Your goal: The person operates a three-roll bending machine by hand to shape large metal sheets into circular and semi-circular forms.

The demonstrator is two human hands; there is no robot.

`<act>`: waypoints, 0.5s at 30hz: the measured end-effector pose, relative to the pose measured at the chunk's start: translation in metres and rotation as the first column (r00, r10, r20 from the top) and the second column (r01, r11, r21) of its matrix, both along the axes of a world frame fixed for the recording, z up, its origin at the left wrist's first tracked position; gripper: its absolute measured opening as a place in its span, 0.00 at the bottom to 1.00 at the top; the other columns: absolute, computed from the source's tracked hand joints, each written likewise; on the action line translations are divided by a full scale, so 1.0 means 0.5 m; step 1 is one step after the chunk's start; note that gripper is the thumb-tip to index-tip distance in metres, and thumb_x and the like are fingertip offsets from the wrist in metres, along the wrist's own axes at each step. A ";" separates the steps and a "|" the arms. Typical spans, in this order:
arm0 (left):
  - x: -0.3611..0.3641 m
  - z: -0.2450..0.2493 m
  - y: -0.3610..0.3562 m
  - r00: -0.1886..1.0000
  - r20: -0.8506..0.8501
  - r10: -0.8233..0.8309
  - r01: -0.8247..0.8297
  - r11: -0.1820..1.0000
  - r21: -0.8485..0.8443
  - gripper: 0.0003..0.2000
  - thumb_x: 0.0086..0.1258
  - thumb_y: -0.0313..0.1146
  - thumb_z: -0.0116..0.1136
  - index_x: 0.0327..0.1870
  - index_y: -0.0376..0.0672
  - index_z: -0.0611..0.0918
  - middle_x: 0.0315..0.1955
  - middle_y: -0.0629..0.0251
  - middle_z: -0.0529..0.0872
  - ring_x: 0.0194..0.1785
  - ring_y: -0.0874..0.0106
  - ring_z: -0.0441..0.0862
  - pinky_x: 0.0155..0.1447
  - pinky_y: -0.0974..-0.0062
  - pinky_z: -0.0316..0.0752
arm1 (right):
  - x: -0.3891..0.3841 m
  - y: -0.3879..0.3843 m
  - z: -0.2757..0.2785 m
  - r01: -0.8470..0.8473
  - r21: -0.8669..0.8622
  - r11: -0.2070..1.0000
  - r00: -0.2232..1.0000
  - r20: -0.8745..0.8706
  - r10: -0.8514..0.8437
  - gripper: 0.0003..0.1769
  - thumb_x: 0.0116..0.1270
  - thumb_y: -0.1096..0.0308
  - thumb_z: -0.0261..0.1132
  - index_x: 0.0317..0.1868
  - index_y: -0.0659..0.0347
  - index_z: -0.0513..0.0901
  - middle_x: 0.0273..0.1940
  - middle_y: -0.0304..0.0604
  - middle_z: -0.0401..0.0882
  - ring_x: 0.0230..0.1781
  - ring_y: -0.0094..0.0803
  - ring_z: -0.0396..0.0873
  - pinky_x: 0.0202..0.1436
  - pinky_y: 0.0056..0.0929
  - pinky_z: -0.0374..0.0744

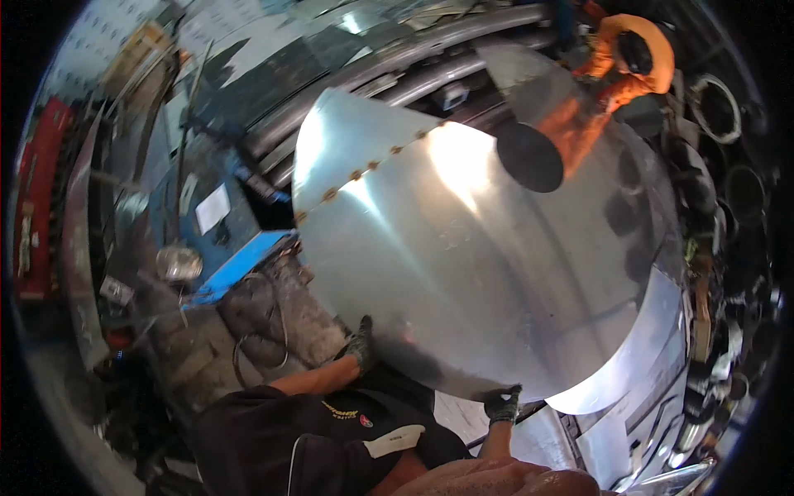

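Observation:
A large shiny metal sheet [463, 281] with a curved outer edge fills the middle of the view. A line of brown spots [356, 175] crosses its upper left part, and a dark round area [529, 157] shows near its upper edge; whether that is a hole is unclear. My left hand [361, 345], in a dark grey glove, is closed on the sheet's lower left edge. Farther right, my right hand [502, 403], gloved too, has its fingers bent over the near edge. Most of each palm is hidden.
Across the sheet at the upper right, a person in orange [662, 54] reaches toward its far side. Long pipes [397, 62] lie behind it. A blue panel [244, 264] and white paper [212, 208] are on the left; round metal pieces [744, 194] stand at the right.

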State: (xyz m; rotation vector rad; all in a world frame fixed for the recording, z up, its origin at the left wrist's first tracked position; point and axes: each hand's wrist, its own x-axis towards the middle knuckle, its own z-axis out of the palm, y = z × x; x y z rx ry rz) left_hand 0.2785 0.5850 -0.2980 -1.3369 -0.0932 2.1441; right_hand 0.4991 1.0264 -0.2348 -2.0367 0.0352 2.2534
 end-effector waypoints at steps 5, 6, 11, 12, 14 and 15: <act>-0.145 0.215 -0.017 0.915 0.146 -0.377 0.404 0.843 -0.355 0.41 0.80 0.69 0.43 0.76 0.39 0.73 0.74 0.57 0.76 0.72 0.58 0.71 0.80 0.63 0.61 | -0.024 -0.095 -0.011 0.203 -0.138 0.969 0.967 -0.124 -0.221 0.32 0.55 0.28 0.77 0.33 0.49 0.83 0.35 0.34 0.85 0.39 0.35 0.82 0.53 0.38 0.85; -0.127 0.158 -0.047 0.910 0.145 -0.388 0.414 0.840 -0.352 0.41 0.80 0.69 0.43 0.76 0.39 0.73 0.74 0.57 0.76 0.72 0.58 0.71 0.80 0.63 0.61 | -0.028 -0.103 -0.029 0.138 -0.114 0.984 0.975 -0.156 -0.155 0.33 0.54 0.27 0.77 0.33 0.49 0.83 0.35 0.35 0.85 0.39 0.36 0.82 0.53 0.38 0.85; -0.163 0.067 -0.125 0.735 -0.083 -0.673 0.574 0.682 -0.454 0.42 0.80 0.71 0.37 0.76 0.40 0.73 0.75 0.57 0.74 0.72 0.56 0.71 0.81 0.60 0.60 | -0.052 -0.164 -0.087 0.166 -0.142 0.976 0.980 -0.083 -0.179 0.50 0.52 0.19 0.72 0.56 0.57 0.82 0.49 0.45 0.85 0.49 0.42 0.82 0.62 0.46 0.83; -0.168 0.071 -0.132 0.693 -0.018 -0.721 0.636 0.622 -0.458 0.42 0.80 0.72 0.37 0.77 0.41 0.72 0.75 0.58 0.74 0.73 0.56 0.70 0.81 0.60 0.59 | -0.044 -0.172 -0.091 0.151 -0.166 0.974 0.985 -0.058 -0.163 0.53 0.52 0.17 0.70 0.59 0.57 0.81 0.54 0.47 0.85 0.53 0.43 0.82 0.65 0.48 0.81; -0.175 0.070 -0.136 0.783 -0.030 -0.622 0.567 0.732 -0.379 0.43 0.79 0.72 0.38 0.78 0.42 0.71 0.76 0.58 0.72 0.74 0.56 0.69 0.82 0.59 0.57 | -0.038 -0.178 -0.102 0.160 -0.174 0.972 0.983 -0.058 -0.173 0.53 0.55 0.16 0.65 0.61 0.57 0.80 0.59 0.49 0.82 0.58 0.44 0.79 0.70 0.50 0.77; -0.175 0.067 -0.131 0.849 -0.061 -0.525 0.482 0.816 -0.321 0.43 0.78 0.73 0.38 0.78 0.43 0.70 0.77 0.58 0.72 0.75 0.56 0.68 0.82 0.59 0.56 | -0.045 -0.174 -0.111 0.146 -0.181 0.973 0.985 -0.066 -0.160 0.54 0.59 0.15 0.60 0.64 0.57 0.79 0.64 0.52 0.79 0.64 0.44 0.76 0.75 0.51 0.73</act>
